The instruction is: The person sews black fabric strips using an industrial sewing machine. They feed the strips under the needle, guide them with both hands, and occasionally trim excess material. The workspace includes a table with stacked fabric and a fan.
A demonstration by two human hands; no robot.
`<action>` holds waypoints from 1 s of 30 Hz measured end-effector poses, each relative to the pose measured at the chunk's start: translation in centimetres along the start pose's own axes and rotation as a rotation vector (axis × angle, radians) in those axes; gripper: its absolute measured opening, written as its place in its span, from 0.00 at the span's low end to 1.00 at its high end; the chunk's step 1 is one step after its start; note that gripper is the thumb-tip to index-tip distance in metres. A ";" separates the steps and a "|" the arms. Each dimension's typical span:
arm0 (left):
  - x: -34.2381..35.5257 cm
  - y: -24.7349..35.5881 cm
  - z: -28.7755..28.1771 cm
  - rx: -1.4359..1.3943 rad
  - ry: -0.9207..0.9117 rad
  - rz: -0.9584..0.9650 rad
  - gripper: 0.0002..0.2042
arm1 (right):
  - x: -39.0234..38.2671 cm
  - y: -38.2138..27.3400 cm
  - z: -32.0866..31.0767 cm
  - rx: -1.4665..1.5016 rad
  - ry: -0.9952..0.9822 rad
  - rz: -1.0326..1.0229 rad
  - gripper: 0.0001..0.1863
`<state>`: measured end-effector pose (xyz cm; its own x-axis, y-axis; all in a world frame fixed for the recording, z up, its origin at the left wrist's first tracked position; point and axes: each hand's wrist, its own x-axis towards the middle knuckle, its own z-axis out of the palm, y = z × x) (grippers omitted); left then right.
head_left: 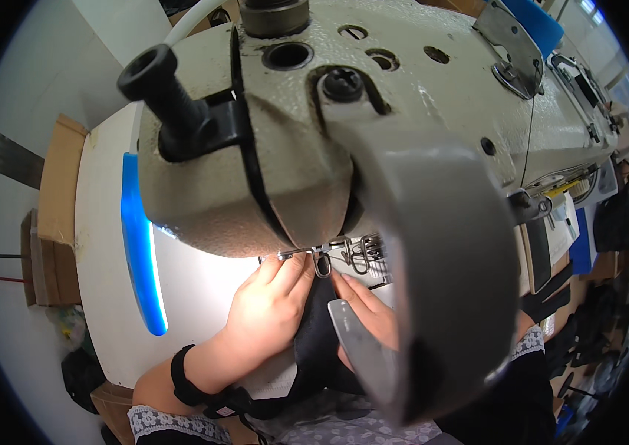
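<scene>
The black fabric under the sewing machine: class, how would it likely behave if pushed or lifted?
The black fabric is probably floppy: it bends and drapes off the white table edge. It seems light, since the left hand and right hand hold it flat with fingertips. Unlikely to roll.

One industrial sewing machine fills the view, with one black knob on its left end and one grey take-up cover in front. Two hands work beneath it: one left hand, one right hand. One black fabric piece lies between them. One black wristband, one blue strip, two cardboard pieces at the table's left
</scene>
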<state>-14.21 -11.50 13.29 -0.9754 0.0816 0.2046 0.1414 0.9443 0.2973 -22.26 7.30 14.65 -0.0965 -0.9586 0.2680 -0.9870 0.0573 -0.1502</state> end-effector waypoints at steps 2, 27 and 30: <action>0.7 0.0 -0.1 0.030 -0.032 0.037 0.25 | -0.2 0.5 -0.8 -0.031 -0.029 -0.011 0.20; 1.6 0.1 0.5 0.034 0.022 0.033 0.26 | -0.3 0.4 1.0 -0.117 -0.103 -0.030 0.21; 1.5 0.0 0.6 0.018 0.015 0.029 0.26 | -0.4 0.5 1.1 -0.159 -0.085 -0.059 0.21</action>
<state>-15.76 -11.21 13.05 -0.9683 0.1045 0.2269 0.1665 0.9470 0.2745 -22.60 7.45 13.42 -0.0330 -0.9813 0.1896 -0.9992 0.0369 0.0175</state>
